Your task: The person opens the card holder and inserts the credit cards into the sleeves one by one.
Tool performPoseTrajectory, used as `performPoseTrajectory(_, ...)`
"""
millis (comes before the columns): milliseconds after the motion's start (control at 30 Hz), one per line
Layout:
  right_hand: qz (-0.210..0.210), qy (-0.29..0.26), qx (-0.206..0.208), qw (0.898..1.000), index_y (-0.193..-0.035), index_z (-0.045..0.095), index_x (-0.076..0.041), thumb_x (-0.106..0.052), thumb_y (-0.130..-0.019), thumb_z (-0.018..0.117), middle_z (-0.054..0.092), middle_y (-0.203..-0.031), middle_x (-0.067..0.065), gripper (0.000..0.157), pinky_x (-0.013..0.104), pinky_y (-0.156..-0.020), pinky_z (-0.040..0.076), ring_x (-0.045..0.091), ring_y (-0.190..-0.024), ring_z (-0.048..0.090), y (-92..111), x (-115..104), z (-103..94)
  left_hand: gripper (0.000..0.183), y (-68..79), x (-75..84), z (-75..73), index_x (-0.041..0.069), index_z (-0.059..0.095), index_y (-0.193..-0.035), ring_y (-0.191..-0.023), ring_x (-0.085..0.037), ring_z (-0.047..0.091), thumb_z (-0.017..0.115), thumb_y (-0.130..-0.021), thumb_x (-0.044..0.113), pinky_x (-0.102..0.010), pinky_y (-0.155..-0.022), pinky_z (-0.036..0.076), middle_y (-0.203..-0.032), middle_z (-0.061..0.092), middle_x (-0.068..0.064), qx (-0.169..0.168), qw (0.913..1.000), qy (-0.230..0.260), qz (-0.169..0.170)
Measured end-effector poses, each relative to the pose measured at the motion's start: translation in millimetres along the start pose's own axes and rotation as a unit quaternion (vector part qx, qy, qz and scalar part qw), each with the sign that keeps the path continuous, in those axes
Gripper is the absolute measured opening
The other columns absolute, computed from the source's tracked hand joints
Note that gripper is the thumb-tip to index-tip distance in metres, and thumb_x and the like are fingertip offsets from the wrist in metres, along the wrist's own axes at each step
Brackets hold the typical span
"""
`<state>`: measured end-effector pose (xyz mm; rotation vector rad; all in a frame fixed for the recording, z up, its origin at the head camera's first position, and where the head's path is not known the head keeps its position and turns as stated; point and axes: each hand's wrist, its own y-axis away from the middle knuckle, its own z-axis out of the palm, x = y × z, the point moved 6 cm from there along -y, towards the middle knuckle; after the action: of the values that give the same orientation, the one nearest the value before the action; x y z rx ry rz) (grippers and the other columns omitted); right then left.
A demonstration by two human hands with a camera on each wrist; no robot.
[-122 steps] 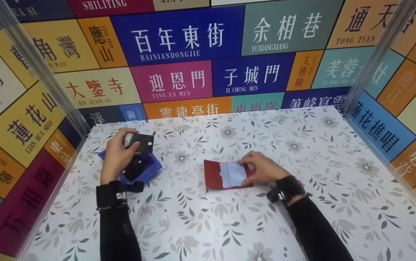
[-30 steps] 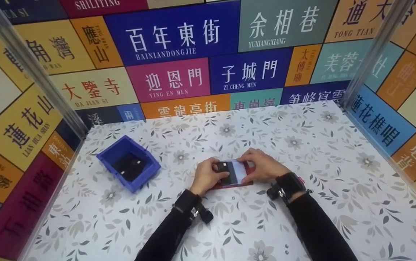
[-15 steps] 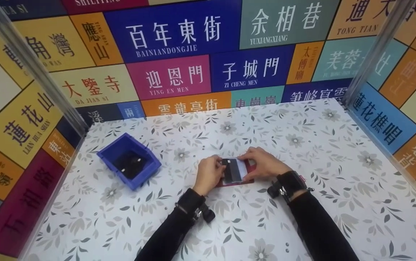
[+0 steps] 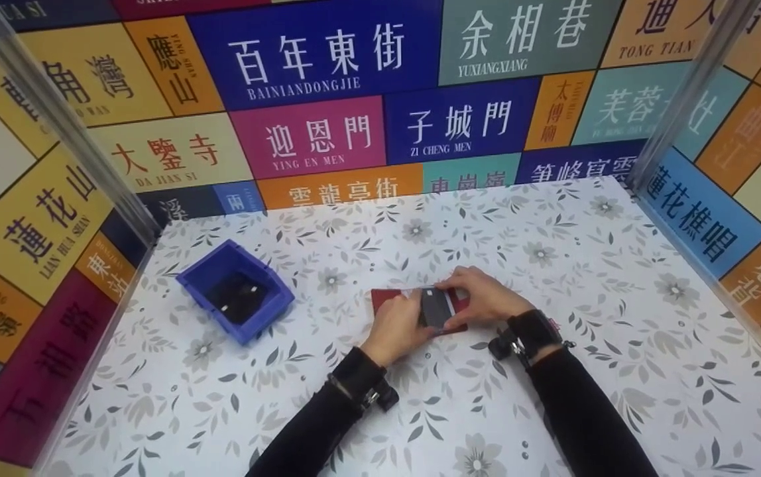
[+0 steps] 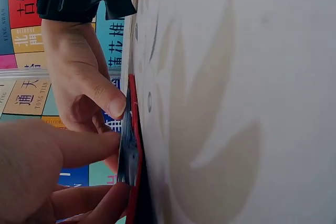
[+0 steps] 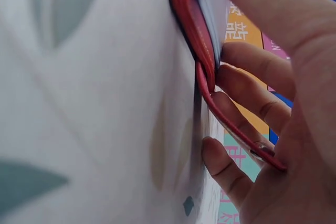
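A red card holder lies unfolded on the table, its clear sleeves standing over the cover. A dark bank card shows greyish through one of the sleeves. My left hand pinches at this card's left side, hiding part of it; in the left wrist view its fingertips sit right at the sleeves. From the other side, my right hand grips the sleeves between thumb and fingers. The right wrist view shows the red cover edge-on, with a flap running to the right palm.
To the left stands a blue plastic box with several black cards inside. A floral-patterned table carries everything. Panels of colourful signs rise behind and at both sides.
The left hand took a card from the blue box across to the card holder. The card has since slid right into the sleeve, the left hand following; the right hand stays nearly in place.
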<state>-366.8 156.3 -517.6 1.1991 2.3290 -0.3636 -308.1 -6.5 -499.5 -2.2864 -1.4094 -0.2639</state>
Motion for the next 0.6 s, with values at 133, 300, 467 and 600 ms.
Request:
performPoseTrajectory(133,-0.013,-0.002,0.003,1.000,-0.134,0.070,-0.012,-0.040,-0.068,0.096,0.060,-0.107,0.009,0.076,0.036,-0.086,0.042,0.025,-0.097,0.052,-1,-1,-0.1,0.067,0.4,0.6,0.3,-0.001,0.061,-0.128,-0.090,-0.030,0.070,0.092,-0.076,0.027,-0.041,-0.081,0.058,-0.100,0.074,-0.015,-0.017,0.9997,-0.002,0.018)
performPoseTrajectory(300,-0.029,0.002,0.006,1.000,-0.134,0.070,-0.009,-0.040,-0.067,0.096,0.061,-0.104,0.009,0.078,0.035,-0.083,0.043,0.024,-0.094,0.053,-3,-2,-1.2,0.071,0.8,2.3,0.5,-0.002,0.058,-0.132,-0.090,-0.032,0.071,0.092,-0.077,0.027,-0.042,-0.081,0.059,-0.100,0.074,-0.017,-0.011,0.9988,-0.031,0.038)
performPoseTrajectory(467,-0.018,-0.001,-0.002,1.000,-0.136,0.068,-0.011,-0.040,-0.067,0.096,0.062,-0.109,0.009,0.080,0.037,-0.089,0.045,0.024,-0.099,0.054,-2,-2,-0.5,0.076,2.9,2.7,0.0,-0.004,0.054,-0.138,-0.091,-0.033,0.072,0.091,-0.078,0.025,-0.043,-0.083,0.059,-0.102,0.074,-0.020,-0.009,0.9987,-0.025,0.044)
performPoseTrajectory(600,-0.011,-0.005,-0.001,1.000,-0.136,0.067,-0.012,-0.040,-0.068,0.096,0.063,-0.116,0.009,0.079,0.042,-0.095,0.047,0.025,-0.105,0.056,-1,-2,0.2,0.087,2.8,-7.7,-3.9,-0.002,0.051,-0.147,-0.099,-0.032,0.070,0.092,-0.075,0.024,-0.043,-0.089,0.059,-0.111,0.074,-0.018,-0.037,0.9986,0.016,0.035)
